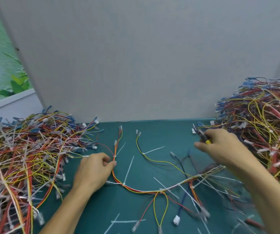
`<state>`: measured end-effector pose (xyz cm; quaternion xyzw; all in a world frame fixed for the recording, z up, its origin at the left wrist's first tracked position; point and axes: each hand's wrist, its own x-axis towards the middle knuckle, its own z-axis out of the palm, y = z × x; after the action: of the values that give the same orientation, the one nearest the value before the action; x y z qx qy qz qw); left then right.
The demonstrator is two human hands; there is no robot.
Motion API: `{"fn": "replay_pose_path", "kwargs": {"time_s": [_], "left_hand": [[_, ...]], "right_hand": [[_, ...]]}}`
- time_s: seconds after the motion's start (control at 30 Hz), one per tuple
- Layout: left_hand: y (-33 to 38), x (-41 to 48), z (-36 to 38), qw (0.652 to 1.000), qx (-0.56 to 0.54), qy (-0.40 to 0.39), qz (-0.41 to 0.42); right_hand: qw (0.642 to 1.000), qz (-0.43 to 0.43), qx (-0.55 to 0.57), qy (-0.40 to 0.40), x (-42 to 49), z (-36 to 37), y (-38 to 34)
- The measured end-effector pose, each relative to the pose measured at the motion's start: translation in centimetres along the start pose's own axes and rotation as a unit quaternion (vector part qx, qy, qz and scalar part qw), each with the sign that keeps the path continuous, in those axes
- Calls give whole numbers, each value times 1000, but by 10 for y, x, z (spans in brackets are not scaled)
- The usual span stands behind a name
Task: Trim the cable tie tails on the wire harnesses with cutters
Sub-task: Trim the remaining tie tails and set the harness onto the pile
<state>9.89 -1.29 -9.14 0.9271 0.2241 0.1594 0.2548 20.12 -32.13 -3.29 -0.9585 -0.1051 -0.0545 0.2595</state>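
One wire harness (141, 190) of red, orange and yellow wires lies curved across the green table, with white cable ties along it. Long tie tails stick out, such as the tail (128, 169) near its left bend and another tail (120, 148) higher up. My left hand (94, 169) pinches the harness just below that upper tie. My right hand (220, 146) is raised over the table's right side and grips yellow-handled cutters (201, 135), whose tips point up and left, apart from the harness.
A large heap of harnesses (21, 157) covers the table's left side and a taller heap (262, 129) fills the right. A grey partition (136, 65) stands right behind the table. Cut tie tails (127, 221) and a white connector (176, 220) lie near the front edge.
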Motion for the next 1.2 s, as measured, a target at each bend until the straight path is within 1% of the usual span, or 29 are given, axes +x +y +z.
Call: {"fn": "replay_pose_path", "kwargs": {"time_s": [0.07,0.13,0.27,0.33,0.4,0.5,0.63,0.73,0.9,0.97,1.03,1.1,1.2], "left_hand": [[5,-1,-3,1000,3,-1,-14],[9,-2,-4,999,9,-21,-32],[17,-8,-1,997,24,-53,-42],[17,-9,2,998,11,-54,-35],[14,-7,5,999,-9,-41,-27],[7,-1,7,999,-33,9,-18],[-8,6,1,998,-17,62,-26],[-15,9,0,997,-1,66,-28],[-16,9,1,997,-2,63,-38],[-15,10,1,997,-1,62,-39],[-14,9,1,997,-1,62,-41],[-13,8,1,997,-3,61,-42],[-12,7,1,997,-4,63,-40]], "right_hand": [[997,50,-49,-10,3,-10,16],[989,89,-104,-55,4,-9,26],[971,101,-138,-168,3,10,28],[965,96,-151,-189,2,16,25],[966,94,-152,-185,1,18,21],[972,78,-134,-174,-4,23,11],[980,41,-78,-180,-11,38,-10],[981,14,-33,-193,-13,44,-17],[974,-6,5,-225,-10,35,-12],[974,-7,-7,-225,-8,34,-9],[976,4,-46,-215,-8,37,-7],[978,24,-80,-192,-8,42,-4],[980,55,-95,-167,-7,45,-1]]}}
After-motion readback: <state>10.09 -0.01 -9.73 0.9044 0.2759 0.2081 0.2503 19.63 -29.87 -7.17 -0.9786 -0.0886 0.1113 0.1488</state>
